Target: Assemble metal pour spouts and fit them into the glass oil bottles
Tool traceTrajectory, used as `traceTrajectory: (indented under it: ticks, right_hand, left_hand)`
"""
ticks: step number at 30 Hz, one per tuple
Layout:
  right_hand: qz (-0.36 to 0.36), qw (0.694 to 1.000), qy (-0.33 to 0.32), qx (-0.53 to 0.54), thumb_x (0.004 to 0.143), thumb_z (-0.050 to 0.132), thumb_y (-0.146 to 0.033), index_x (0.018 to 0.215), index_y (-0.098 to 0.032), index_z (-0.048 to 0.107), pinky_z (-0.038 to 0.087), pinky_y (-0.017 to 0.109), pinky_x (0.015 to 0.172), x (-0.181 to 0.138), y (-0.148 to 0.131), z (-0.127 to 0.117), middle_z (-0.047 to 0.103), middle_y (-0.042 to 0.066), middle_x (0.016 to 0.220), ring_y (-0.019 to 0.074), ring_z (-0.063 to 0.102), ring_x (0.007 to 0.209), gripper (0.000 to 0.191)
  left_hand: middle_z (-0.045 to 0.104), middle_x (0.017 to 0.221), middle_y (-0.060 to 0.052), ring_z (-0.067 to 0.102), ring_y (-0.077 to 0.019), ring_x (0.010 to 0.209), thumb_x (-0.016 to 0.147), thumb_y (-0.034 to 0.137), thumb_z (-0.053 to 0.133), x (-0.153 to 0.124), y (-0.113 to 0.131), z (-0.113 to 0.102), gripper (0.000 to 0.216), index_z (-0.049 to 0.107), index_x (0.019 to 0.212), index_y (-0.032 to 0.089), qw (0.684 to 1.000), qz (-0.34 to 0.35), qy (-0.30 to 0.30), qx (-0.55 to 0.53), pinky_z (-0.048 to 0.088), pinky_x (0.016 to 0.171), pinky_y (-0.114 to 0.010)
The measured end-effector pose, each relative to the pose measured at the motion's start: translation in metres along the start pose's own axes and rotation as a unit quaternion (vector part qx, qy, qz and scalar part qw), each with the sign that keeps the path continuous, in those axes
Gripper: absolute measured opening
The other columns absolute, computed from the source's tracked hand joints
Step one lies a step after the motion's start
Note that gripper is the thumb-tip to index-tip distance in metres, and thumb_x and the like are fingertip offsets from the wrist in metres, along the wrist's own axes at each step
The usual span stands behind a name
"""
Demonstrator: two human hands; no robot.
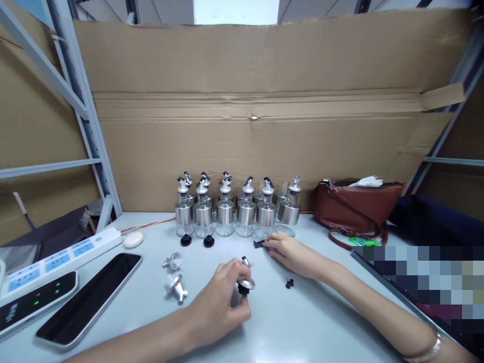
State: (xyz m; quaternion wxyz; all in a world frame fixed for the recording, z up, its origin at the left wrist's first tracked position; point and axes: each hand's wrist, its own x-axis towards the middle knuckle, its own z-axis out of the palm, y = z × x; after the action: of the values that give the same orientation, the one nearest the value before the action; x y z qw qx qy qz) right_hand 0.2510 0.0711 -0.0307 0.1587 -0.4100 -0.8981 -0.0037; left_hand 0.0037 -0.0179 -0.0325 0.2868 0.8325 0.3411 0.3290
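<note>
My left hand (221, 295) is closed around a silver bottle pourer (247, 283) with a black stopper at its lower end, held above the table. Farther back, the fingertips of my right hand (293, 254) are on a small flat black part (258, 244) lying on the table. Two black ribbed stoppers (208, 241) sit in front of the bottles. Beside my left forearm lie two loose silver spouts (177, 288). Some tiny black pieces (290, 283) rest below my right wrist. Glass-and-steel bottles (225, 212), several topped with pourers, stand in rows at the back.
At the left are a power strip (68, 259), a black phone (91, 300), a device with green lights (38, 302) and a white round object (133, 239). A brown bag (357, 206) stands back right. Cardboard (264, 65) closes off the rear.
</note>
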Motion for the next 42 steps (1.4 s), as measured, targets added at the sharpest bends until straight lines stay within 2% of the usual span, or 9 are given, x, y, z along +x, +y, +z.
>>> traceTrajectory:
  ticks: [3,7,11,16,20,23,31,35,42]
  right_hand:
    - [0.002,1.0,-0.01,0.006,0.085,0.049,-0.012,0.084,-0.017,0.068,0.048,0.035,0.078,0.002,-0.004,-0.003,0.065,0.009,0.089,0.0229,0.059,0.088,0.02]
    - [0.053,0.998,-0.027,0.03,0.075,0.054,-0.003,0.071,-0.016,0.064,0.045,0.028,0.068,0.003,-0.015,-0.008,0.065,0.005,0.075,0.0188,0.06,0.073,0.017]
    - [0.085,0.995,-0.036,0.039,0.073,0.055,0.0,0.075,-0.016,0.065,0.042,0.025,0.062,0.003,-0.024,-0.01,0.065,0.005,0.074,0.0176,0.059,0.068,0.018]
    - [0.076,0.996,-0.039,0.037,0.074,0.053,-0.002,0.082,-0.016,0.066,0.044,0.026,0.063,0.0,-0.036,-0.014,0.065,0.006,0.077,0.0177,0.06,0.067,0.02]
    - [0.064,0.995,0.028,0.066,0.079,0.054,-0.008,0.079,-0.017,0.06,0.045,0.028,0.068,0.0,-0.049,-0.019,0.065,0.006,0.081,0.0179,0.06,0.073,0.011]
    - [0.076,0.985,0.084,0.127,0.084,0.051,-0.016,0.079,-0.018,0.054,0.044,0.026,0.062,0.0,-0.06,-0.019,0.064,0.002,0.073,0.0154,0.059,0.066,0.006]
    - [0.062,0.967,0.159,0.19,0.087,0.047,-0.025,0.076,-0.019,0.05,0.039,0.021,0.048,-0.005,-0.082,-0.021,0.059,-0.001,0.059,0.0118,0.053,0.051,0.013]
    - [0.028,0.961,0.188,0.201,0.086,0.047,-0.021,0.084,-0.02,0.053,0.048,0.022,0.056,-0.006,-0.085,-0.022,0.067,0.002,0.071,0.0131,0.063,0.063,0.006]
    - [0.031,0.952,0.203,0.225,0.085,0.053,-0.023,0.091,-0.02,0.057,0.056,0.024,0.066,-0.007,-0.081,-0.013,0.073,0.003,0.079,0.0162,0.071,0.074,0.008]
  left_hand:
    - [0.046,0.095,-0.002,0.045,-0.0145,0.086,0.065,0.001,0.043,0.001,-0.001,-0.001,0.029,0.038,0.086,0.021,1.0,-0.003,0.007,-0.014,0.038,0.077,-0.027]
    - [0.046,0.094,-0.002,0.045,-0.0135,0.085,0.072,0.004,0.045,0.002,0.003,-0.003,0.024,0.041,0.089,0.021,0.999,-0.012,0.009,-0.03,0.039,0.079,-0.027]
    - [0.05,0.1,-0.003,0.047,-0.0139,0.09,0.078,0.007,0.046,0.002,0.003,-0.003,0.023,0.044,0.096,0.021,0.999,-0.008,-0.006,-0.031,0.04,0.085,-0.028]
    - [0.053,0.106,-0.004,0.05,-0.016,0.097,0.084,0.016,0.05,0.002,0.001,-0.004,0.027,0.047,0.111,0.022,0.999,-0.017,-0.029,-0.03,0.04,0.092,-0.032]
    - [0.051,0.115,-0.005,0.049,-0.0169,0.108,0.089,0.021,0.047,0.002,0.0,-0.005,0.024,0.051,0.112,0.024,0.999,-0.005,-0.034,-0.032,0.037,0.099,-0.033]
    - [0.051,0.12,-0.005,0.048,-0.0171,0.114,0.089,0.018,0.046,0.002,0.0,-0.005,0.024,0.051,0.113,0.024,0.999,0.008,-0.025,-0.032,0.036,0.102,-0.032]
    - [0.054,0.115,-0.005,0.052,-0.0168,0.108,0.089,0.016,0.048,0.001,-0.001,-0.004,0.029,0.049,0.117,0.024,1.0,0.023,-0.006,-0.018,0.041,0.099,-0.033]
    - [0.047,0.117,-0.006,0.051,-0.0163,0.111,0.09,0.016,0.046,0.001,-0.001,-0.005,0.027,0.053,0.114,0.026,0.999,0.042,0.013,-0.008,0.04,0.102,-0.035]
    - [0.036,0.126,-0.01,0.051,-0.0195,0.113,0.089,0.018,0.049,0.001,-0.003,-0.003,0.023,0.054,0.11,0.024,0.998,0.033,0.046,0.004,0.047,0.097,-0.036]
